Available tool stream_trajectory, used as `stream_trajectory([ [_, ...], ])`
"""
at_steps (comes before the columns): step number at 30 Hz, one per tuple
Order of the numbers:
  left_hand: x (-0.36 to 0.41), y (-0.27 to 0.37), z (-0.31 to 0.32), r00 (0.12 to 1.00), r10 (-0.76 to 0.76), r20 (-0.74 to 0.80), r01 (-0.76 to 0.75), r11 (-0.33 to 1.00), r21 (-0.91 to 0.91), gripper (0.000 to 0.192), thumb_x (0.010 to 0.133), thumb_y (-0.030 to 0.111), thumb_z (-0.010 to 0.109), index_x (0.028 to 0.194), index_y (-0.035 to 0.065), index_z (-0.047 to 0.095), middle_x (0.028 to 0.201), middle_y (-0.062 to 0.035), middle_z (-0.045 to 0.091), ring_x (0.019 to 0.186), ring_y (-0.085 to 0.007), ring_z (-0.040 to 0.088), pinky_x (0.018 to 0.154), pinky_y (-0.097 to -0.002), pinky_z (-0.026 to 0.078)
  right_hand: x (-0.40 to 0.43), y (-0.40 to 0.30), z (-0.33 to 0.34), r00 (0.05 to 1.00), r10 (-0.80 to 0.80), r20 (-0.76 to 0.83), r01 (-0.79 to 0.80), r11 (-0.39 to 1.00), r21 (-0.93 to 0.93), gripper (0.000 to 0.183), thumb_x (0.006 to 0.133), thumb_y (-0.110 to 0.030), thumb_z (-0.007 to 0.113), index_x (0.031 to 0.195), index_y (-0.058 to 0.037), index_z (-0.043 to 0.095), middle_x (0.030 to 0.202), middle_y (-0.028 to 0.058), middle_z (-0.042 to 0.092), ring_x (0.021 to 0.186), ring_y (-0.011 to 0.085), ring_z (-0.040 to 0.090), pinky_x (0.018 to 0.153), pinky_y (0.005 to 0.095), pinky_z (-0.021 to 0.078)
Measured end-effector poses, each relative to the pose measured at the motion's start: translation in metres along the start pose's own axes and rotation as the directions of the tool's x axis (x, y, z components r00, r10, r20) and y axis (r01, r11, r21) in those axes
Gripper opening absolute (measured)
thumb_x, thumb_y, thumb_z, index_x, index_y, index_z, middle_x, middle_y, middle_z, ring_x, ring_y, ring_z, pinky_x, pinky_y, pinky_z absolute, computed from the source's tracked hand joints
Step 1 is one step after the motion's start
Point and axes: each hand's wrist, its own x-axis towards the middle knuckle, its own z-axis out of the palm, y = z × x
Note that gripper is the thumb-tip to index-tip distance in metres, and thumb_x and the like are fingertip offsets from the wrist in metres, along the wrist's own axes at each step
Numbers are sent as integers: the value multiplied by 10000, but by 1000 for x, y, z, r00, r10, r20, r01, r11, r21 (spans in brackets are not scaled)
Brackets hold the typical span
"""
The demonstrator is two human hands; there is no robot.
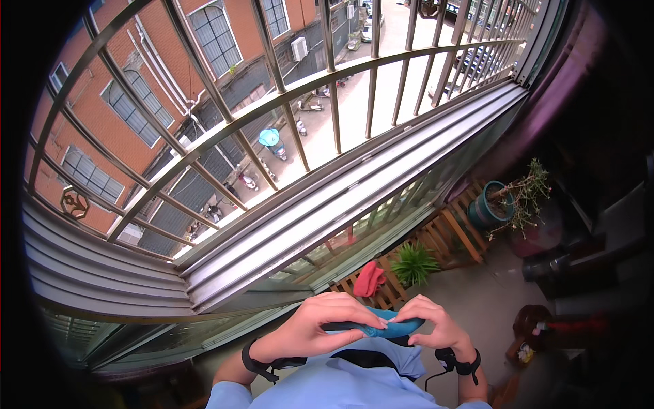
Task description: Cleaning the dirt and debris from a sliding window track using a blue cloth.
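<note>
A folded blue cloth [396,330] is held up in front of my chest, between both hands. My left hand [332,324] grips its left part, thumb below and fingers over the top. At its right end my right hand [431,319] pinches the fabric between thumb and fingers. The two sets of fingertips nearly meet at the cloth's middle. Each wrist wears a black strap. Beyond my hands runs the metal sliding-window track [352,191] on the sill, apart from the cloth.
Metal security bars [332,110] stand outside the window, above a street with parked scooters. Below the sill, a slatted wooden rack [439,237] carries a red cloth [369,279], a green spiky plant [413,263] and a potted plant [490,207]. Dark furniture is at the right.
</note>
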Motion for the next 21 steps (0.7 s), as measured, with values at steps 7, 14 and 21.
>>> stream_trajectory([
  [7, 16, 15, 7, 933, 230, 276, -317, 890, 328, 189, 806, 134, 638, 954, 235, 697, 1378, -53, 433, 1311, -249, 319, 1077, -480, 191, 31, -12, -5, 947, -170, 271, 115, 971, 207, 741, 690, -147, 657, 1356, -45, 349, 1461, 171, 239, 1374, 335, 165, 1099, 469, 140],
  [14, 18, 18, -8, 784, 344, 517, -484, 860, 162, 111, 789, 147, 625, 895, 166, 652, 1465, -152, 228, 1387, -374, 105, 1056, -658, 20, 50, -15, 19, 753, -201, 627, 49, 967, 251, 783, 691, -260, 762, 1338, -35, 383, 1388, 159, 342, 1316, 290, 274, 1078, 405, 228],
  [21, 13, 7, -27, 746, 372, 552, -470, 881, 41, 141, 811, 138, 595, 936, 183, 643, 1447, -166, 239, 1383, -388, 80, 1069, -637, 44, 66, -41, 20, 645, 96, 758, -280, 953, 118, 577, 697, -242, 795, 1166, -17, 546, 1181, 114, 551, 1093, 195, 514, 918, 299, 418],
])
